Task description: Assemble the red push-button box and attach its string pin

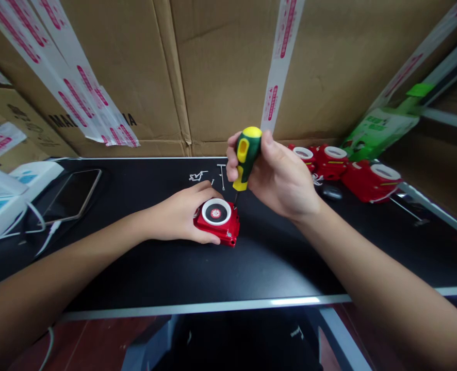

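Small red housing (218, 225) with a white ring and dark disc on top sits on the black table (166, 268), roughly centre, near the front half; left hand (182, 214) wrapped round its left side, fingers curled over the back and thumb along the front edge, clamping it flat; right hand (278, 178) closed round a green-and-yellow screwdriver (246, 154), handle near upright, tilted slightly, thin shaft pointing down onto the housing's top right corner; whether the tip sits in a screw can't be made out.

Just behind the housing: a few loose screws and small metal bits (209, 176) scattered on the table, apart from the hands; to the right, well apart, a row of similar red units (348, 167) with white rings, and a dark oval object (331, 192) in front of them; far left, a phone (71, 195) lying flat with a white cable (48, 234) near it, plus white boxes (4, 198) at the edge; cardboard cartons (221, 72) with printed tape strips form the back wall; green-and-white pack (379, 129) leaning at the right.
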Motion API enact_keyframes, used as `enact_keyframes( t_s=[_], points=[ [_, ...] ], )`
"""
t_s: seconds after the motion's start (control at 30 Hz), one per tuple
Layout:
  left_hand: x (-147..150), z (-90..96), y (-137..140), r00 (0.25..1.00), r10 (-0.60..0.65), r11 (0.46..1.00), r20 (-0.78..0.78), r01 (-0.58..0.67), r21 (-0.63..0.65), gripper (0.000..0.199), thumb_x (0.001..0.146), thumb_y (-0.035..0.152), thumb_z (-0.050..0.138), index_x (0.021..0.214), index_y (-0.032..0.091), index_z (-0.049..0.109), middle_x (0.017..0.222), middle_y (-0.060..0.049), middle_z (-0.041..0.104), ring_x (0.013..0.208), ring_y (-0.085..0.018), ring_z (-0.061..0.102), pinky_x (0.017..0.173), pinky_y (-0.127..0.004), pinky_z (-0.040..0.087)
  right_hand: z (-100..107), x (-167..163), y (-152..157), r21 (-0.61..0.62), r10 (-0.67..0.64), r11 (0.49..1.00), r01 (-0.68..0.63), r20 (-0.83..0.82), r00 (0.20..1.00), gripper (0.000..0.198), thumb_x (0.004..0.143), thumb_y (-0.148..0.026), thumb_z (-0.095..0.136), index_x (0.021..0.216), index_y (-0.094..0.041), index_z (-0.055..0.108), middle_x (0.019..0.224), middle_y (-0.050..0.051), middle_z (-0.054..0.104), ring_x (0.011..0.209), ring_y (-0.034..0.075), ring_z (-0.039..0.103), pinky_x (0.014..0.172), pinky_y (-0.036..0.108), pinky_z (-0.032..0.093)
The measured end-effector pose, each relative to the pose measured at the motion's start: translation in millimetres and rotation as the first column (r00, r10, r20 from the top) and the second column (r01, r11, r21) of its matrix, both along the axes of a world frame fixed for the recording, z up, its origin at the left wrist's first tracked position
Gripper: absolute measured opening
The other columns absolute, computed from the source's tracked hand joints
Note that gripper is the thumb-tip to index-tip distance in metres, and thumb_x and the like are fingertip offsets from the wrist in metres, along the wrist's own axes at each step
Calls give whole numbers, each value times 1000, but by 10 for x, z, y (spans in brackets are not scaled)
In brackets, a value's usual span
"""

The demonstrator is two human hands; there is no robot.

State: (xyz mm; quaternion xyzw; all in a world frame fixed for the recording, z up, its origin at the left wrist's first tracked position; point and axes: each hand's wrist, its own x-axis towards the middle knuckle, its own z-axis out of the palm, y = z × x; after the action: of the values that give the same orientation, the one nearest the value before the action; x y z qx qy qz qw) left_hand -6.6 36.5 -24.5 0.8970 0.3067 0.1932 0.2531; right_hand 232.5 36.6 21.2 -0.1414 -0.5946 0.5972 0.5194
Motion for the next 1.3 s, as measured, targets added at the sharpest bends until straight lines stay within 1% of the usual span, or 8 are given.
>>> enact_keyframes(
  t_s=[0.13, 0.3, 0.53, 0.73, 0.87, 1.07, 1.2, 1.3],
  points=[
    [3, 2, -8, 1000, 6, 1000, -6, -6, -4, 75, 74, 65, 95, 130, 24, 69, 126, -10, 65, 114, -30, 68, 102, -45, 60, -5, -12, 5, 19, 10, 1000, -9, -37, 999, 40, 92, -54, 89, 97, -22, 63, 90, -1, 71, 74, 13, 69, 72, 27, 59],
    [-9, -26, 1, 1000, 14, 1000, -11, -14, 7, 76, 73, 65, 96, 131, 23, 69, 120, -9, 65, 110, -29, 69, 101, -45, 60, 17, -20, 7, -19, 65, 998, -65, -25, 998, 54, 100, -76, 65, 104, -23, 71, 70, -5, 53, 55, 11, 50, 59, 28, 51],
    [11, 10, -11, 1000, 2, 999, -5, -2, 45, 74, 74, 65, 95, 130, 22, 70, 129, -12, 69, 117, -31, 70, 104, -46, 60, -19, -36, -22, 28, 16, 999, -16, -3, 1000, 42, 95, -60, 83, 98, -21, 70, 93, 1, 71, 77, 13, 69, 73, 28, 58],
    [20, 36, -16, 1000, -8, 1000, -6, 8, 18, 79, 73, 68, 96, 132, 21, 70, 122, -9, 76, 111, -29, 74, 99, -39, 59, 27, -1, -17, -5, 110, 994, -110, 17, 994, 58, 103, -78, 59, 106, -22, 74, 68, -5, 50, 54, 11, 46, 58, 28, 49],
    [17, 39, -9, 999, -24, 1000, 23, 24, -16, 80, 73, 63, 98, 135, 22, 68, 127, -7, 77, 115, -27, 74, 102, -37, 57, 28, 16, 0, -19, 97, 995, -97, 29, 995, 61, 98, -80, 65, 102, -21, 76, 77, -1, 59, 62, 13, 56, 65, 29, 55],
    [35, 31, -32, 999, -40, 998, 37, 42, -37, 78, 73, 62, 98, 135, 24, 69, 127, -6, 77, 116, -27, 74, 102, -38, 57, 25, 16, -36, -9, -1, 1000, 1, 16, 1000, 46, 88, -56, 91, 89, -21, 62, 88, 0, 72, 71, 13, 69, 63, 25, 55],
    [42, 28, -37, 999, -40, 998, 31, 42, -45, 79, 74, 63, 98, 136, 24, 68, 132, -8, 76, 121, -28, 73, 106, -39, 57, 46, 30, -32, -23, 111, 994, -111, -18, 994, 42, 102, -63, 72, 101, -21, 70, 81, -1, 67, 60, 11, 60, 58, 26, 49],
    [39, 36, -38, 1000, -21, 998, 19, 22, -64, 78, 73, 64, 98, 132, 23, 68, 126, -7, 77, 115, -27, 75, 101, -37, 57, 68, 45, -13, -54, 209, 977, -208, 16, 978, 67, 105, -81, 48, 98, -20, 75, 61, -4, 50, 49, 11, 44, 52, 27, 43]
  ],
)
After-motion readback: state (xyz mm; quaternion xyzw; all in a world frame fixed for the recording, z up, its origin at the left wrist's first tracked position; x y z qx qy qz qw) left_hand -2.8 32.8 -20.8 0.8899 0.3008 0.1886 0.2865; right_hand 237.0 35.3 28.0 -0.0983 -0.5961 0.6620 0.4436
